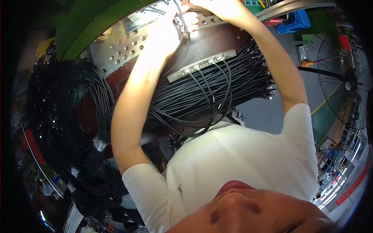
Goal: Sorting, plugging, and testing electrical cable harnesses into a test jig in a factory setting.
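My left hand (165, 35) reaches to the upper edge, washed out by bright light. Thin black cables (182, 23) with small connectors run through its fingers, which look closed on them. Beside it my right hand (219, 7) points leftward; its fingertips are partly cut off and lost in glare. Below the hands, a metal strip with a row of sockets (202, 65) lies on the worktop, and several cables are plugged into it. A thick bundle of black cables (186, 93) stretches across the near side, connector ends at the right.
A perforated metal plate (126, 48) lies at the upper left. Large hanks of black cable (50, 105) hang at the left, some tied with silvery wrap (100, 145). To the right stand a black fan (347, 85) and a blue bin (295, 22).
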A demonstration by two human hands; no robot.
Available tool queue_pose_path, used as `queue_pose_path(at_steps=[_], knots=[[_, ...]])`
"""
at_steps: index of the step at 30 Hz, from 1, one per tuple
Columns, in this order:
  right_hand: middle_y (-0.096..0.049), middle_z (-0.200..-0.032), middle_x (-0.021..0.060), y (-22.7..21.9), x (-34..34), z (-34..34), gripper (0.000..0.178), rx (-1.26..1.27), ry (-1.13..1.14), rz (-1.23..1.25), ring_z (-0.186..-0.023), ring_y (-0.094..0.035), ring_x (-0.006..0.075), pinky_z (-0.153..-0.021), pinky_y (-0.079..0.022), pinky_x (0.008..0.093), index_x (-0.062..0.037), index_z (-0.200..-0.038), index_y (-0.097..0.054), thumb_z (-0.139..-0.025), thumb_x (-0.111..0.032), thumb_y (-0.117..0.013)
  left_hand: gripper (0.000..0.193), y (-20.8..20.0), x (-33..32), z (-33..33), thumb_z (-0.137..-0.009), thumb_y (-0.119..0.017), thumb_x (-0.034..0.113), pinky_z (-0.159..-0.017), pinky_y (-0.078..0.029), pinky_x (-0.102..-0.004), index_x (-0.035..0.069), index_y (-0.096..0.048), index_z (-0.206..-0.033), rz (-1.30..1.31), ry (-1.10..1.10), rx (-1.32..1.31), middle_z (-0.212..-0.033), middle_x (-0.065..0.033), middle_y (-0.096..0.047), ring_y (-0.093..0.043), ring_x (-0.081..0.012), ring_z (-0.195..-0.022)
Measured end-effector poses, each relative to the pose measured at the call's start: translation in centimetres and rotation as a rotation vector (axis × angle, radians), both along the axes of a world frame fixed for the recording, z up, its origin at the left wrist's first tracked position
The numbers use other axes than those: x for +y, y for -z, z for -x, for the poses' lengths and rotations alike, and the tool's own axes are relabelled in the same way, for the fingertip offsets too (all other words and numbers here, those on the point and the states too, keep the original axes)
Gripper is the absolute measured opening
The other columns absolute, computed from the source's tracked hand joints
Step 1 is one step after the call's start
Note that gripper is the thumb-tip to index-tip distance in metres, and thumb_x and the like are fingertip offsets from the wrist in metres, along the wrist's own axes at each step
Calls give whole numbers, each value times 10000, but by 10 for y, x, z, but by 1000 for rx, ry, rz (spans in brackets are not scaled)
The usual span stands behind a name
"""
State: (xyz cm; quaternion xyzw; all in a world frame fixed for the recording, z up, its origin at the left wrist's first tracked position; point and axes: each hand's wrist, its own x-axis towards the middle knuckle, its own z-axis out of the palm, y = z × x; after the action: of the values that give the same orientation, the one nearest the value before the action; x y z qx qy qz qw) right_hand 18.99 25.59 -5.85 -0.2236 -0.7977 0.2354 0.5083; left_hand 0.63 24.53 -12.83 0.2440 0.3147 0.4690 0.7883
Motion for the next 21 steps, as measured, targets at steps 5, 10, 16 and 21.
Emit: queue_pose_path(at_steps=[5,10,16,21], knots=[[-660,-705,84,-3,29,5,189,-207,103,583,-625,-614,168,-616,-513,317,5,-905,-665,-857,-177,-641,378,-12,-10,-3,-993,-428,276,-676,-468,-353,-58,-526,-1139,122,0,-120,-796,-90,-524,-529,-209,-716],[-670,-730,89,-1,25,15,202,-299,170,461,-636,-622,180,-625,-515,316,1,-923,-676,-860,-186,-628,359,-23,-14,6,-997,-418,276,-683,-509,-406,-52,-531,-1090,51,-52,-118,-820,-110,-553,-559,-225,-700],[-683,-760,95,18,22,32,222,-421,224,319,-650,-631,194,-635,-519,316,-5,-944,-690,-864,-197,-612,286,-79,-89,24,-1014,-403,268,-548,-391,-262,-3,-493,-992,246,-35,23,-636,9,-405,-385,-89,-557],[-692,-806,102,44,26,-5,242,-328,125,445,-681,-637,216,-667,-521,322,-8,-977,-691,-863,-203,-605,224,-101,-115,129,-977,-437,150,-389,-213,-224,91,-440,-761,167,-157,-187,-518,39,-262,-242,-64,-433]])
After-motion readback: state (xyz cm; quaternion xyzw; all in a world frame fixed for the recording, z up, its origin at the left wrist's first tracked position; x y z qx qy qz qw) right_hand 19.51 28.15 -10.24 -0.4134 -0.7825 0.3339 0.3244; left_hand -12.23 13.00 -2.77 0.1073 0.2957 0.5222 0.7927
